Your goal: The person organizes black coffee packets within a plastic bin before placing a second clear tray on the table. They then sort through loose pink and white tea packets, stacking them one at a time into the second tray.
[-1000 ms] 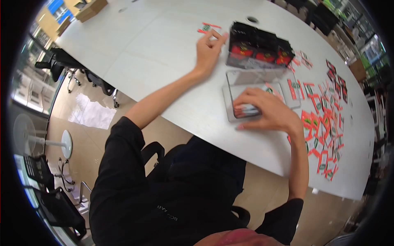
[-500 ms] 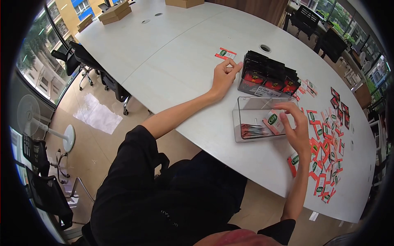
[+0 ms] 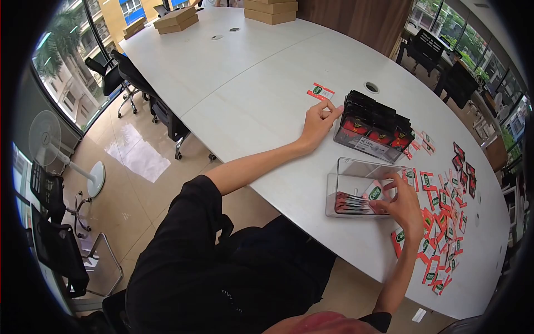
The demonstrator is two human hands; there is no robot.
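My right hand reaches into the front clear plastic box, its thumb and fingers closed on a red-and-white Cozy sachet. Under and left of that sachet, several sachets lie stacked in the box, edges toward me. My left hand rests on the table, loosely curled with nothing visible in it. Its fingertips are at the left edge of the second clear box, which is packed with black-and-red sachets and stands just behind the first.
Loose Cozy sachets are scattered at the right on the white table, with black-and-red sachets beyond them. A single Cozy sachet lies behind my left hand. Cardboard boxes stand at the far end.
The camera view has shifted, so the scene sits lower in it. My right hand has lowered with the Cozy sachet toward the stack in the front box. My left hand stays beside the rear box.
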